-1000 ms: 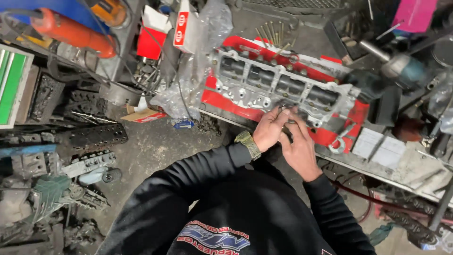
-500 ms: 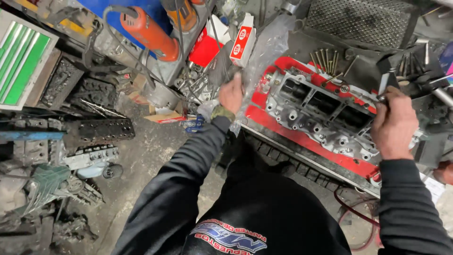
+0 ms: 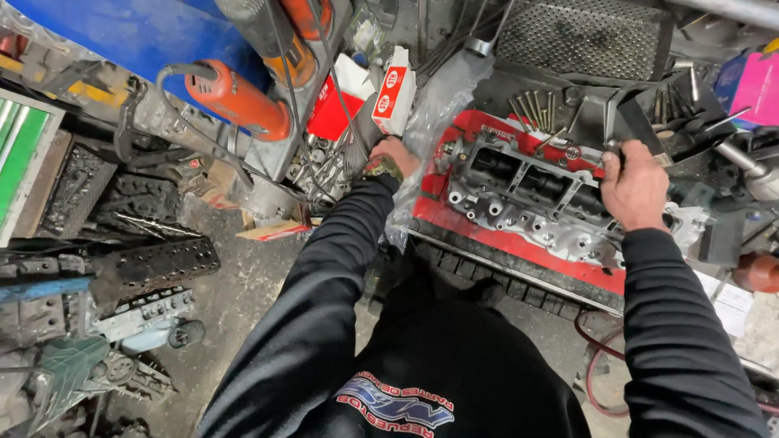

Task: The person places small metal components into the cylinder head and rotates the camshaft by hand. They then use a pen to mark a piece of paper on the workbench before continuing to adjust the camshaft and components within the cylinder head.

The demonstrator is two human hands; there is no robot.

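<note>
Grime covers everything here, and in the middle of it the cylinder head [image 3: 535,203] lies flat on a red tray [image 3: 503,239], ports facing up. The right hand [image 3: 634,185] sits at the head's far right corner, fingers curled down over a small dark part at the upper edge; the fingers are closed, but what exactly they pinch is hidden under the knuckles, so I cannot tell. The left hand [image 3: 395,156] is off the head altogether, reaching left past a clear plastic bag [image 3: 434,122] into the heap of loose metal bits [image 3: 324,166] below a red-and-white box [image 3: 393,89]. Its fingertips are buried among the parts, so whether it has closed on one I cannot tell either.

To my eye, the sound way to go about this is to keep the right hand steady on the casting as an anchor while the left feels for one piece only, lifting it straight up so nothing snags the bag or the orange tool's cable [image 3: 211,113].

The head lies between the two hands: just right of the left wrist, with the bag in between, and directly under the right palm. A row of bolts [image 3: 531,109] stands just beyond it.
</note>
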